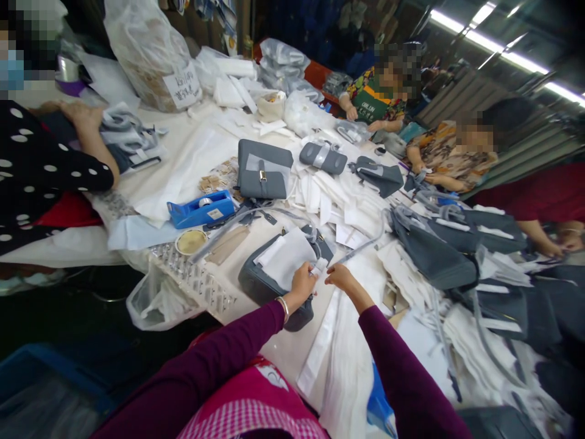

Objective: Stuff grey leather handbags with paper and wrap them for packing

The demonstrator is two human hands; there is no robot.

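Note:
My left hand (303, 281) and my right hand (339, 277) meet over a grey handbag (262, 286) lying near the table's front edge. Both hands pinch a small white piece of wrapping (319, 267) between them. White paper (287, 256) covers the top of the bag. A bracelet sits on my left wrist; both sleeves are dark purple.
A blue tape dispenser (201, 209) and a small round tin (191, 241) lie to the left. More grey bags (264, 169) and white paper sheets (347, 366) cover the table (183, 152). Other people sit at the left and the far right. Plastic sacks (146, 49) stand behind.

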